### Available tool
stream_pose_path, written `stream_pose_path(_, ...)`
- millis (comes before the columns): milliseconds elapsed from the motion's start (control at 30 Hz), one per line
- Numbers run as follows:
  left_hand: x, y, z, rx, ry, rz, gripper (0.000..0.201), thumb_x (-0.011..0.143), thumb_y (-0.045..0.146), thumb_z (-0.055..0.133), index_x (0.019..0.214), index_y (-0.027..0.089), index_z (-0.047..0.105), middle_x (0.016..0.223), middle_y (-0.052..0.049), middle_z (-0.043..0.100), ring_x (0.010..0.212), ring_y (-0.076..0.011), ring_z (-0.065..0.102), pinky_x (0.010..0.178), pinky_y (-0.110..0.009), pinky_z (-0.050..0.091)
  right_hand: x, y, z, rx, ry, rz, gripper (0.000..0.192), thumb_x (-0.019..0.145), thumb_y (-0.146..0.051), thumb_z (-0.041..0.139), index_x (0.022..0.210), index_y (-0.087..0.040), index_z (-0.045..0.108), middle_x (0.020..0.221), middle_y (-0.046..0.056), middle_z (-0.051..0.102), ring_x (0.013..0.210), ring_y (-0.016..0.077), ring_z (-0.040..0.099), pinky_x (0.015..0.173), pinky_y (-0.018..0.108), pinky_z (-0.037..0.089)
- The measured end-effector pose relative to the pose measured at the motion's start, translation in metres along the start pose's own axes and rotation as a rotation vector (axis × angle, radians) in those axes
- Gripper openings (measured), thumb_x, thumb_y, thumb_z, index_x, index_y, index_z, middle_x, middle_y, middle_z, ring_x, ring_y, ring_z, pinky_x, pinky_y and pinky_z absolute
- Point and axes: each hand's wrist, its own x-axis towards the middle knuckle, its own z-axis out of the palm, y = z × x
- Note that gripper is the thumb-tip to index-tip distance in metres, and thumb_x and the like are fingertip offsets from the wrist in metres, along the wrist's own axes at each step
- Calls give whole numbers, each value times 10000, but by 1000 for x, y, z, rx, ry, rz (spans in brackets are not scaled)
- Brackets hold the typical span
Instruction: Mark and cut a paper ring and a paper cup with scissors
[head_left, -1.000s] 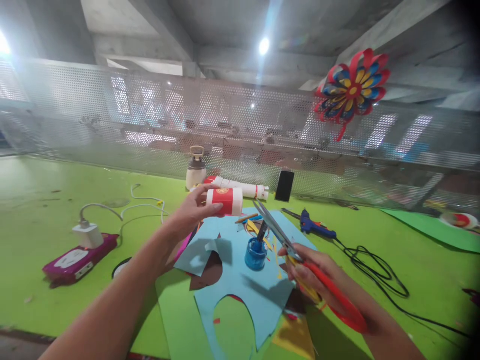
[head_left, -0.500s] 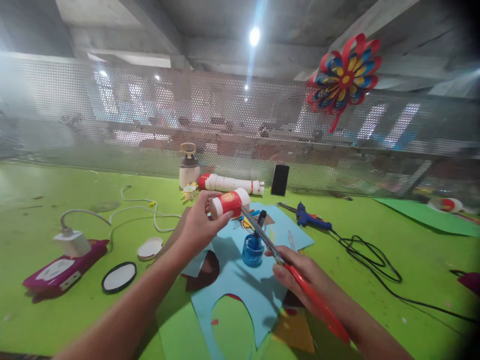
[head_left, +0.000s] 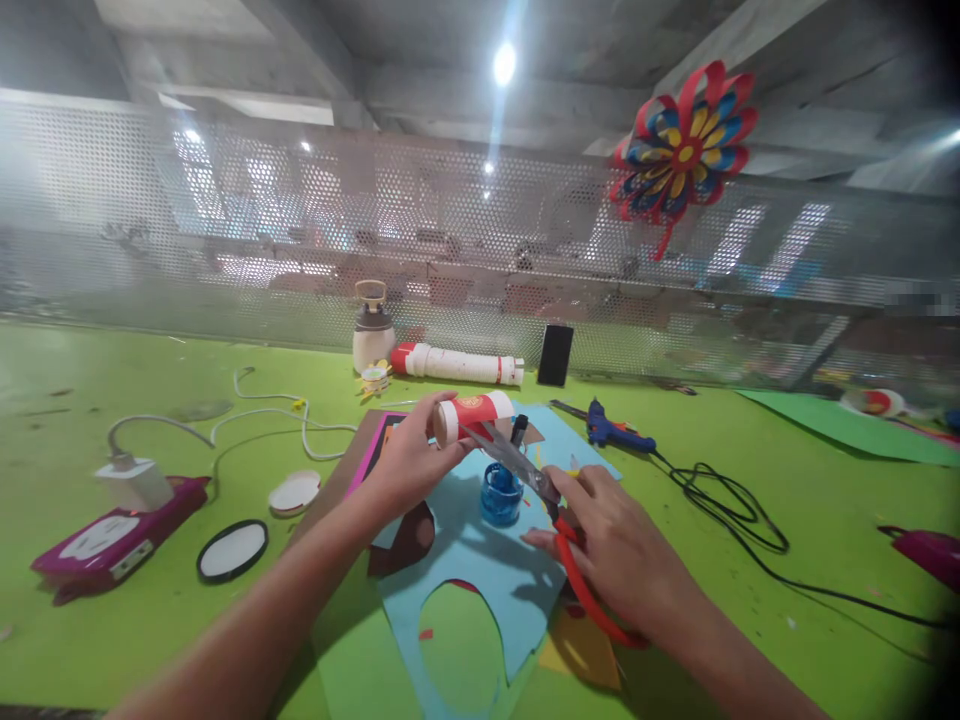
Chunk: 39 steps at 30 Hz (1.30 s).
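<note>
Craft workstation inside an industrial-type building. Evidence: a bare concrete ceiling with beams and a perforated metal screen (head_left: 225, 240) run behind a long green worktop (head_left: 112, 400). Beyond the hands lie cut coloured paper sheets (head_left: 480, 570), a blue glue pot (head_left: 500, 493) and, further right, a hot-glue gun (head_left: 611, 430) with trailing black cable (head_left: 735, 520). A finished paper flower (head_left: 682, 140) hangs on the screen above. A power strip with charger (head_left: 112, 525) sits far left.
</note>
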Motion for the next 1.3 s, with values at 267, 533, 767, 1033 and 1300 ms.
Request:
stream_pose_path(267,-2,1,-1,91,16,10,517,707,297,745,1184,155,606,944,-89,725,887,-263,679,792,-406,534,0,7,0,-51,34,-57,556,936,-425,615,1329,-35,559,951,149,548,836,306,568,733,486,553)
stream_pose_path(533,-7,8,5,17,93,39,525,702,350,795,1149,166,589,981,-83,709,863,-240,683,740,-364,562,-2,5,-1,-61,61,-78,635,975,-543,453,1318,-23,576,887,151,575,717,289,569,638,483,548)
stream_pose_path(767,-10,7,6,52,138,83,568,687,375,825,1177,200,598,914,-52,717,766,-228,689,720,-364,563,-5,3,-4,6,39,-48,515,1004,-420,488,1355,-50,558,927,158,581,758,285,587,702,487,557)
stream_pose_path(1033,-11,16,6,-195,-11,-5,690,767,359,756,1380,191,487,1037,-91,703,880,-241,687,730,-368,579,-3,4,-3,82,30,55,453,863,-14,464,1292,-84,592,933,132,583,837,286,603,751,469,567)
stream_pose_path(1300,-6,9,3,-290,-59,18,661,814,352,732,1393,150,484,1074,-104,711,914,-218,682,785,-366,594,-3,4,-5,77,33,39,502,857,-16,449,1345,-82,549,976,134,561,884,270,601,784,440,569)
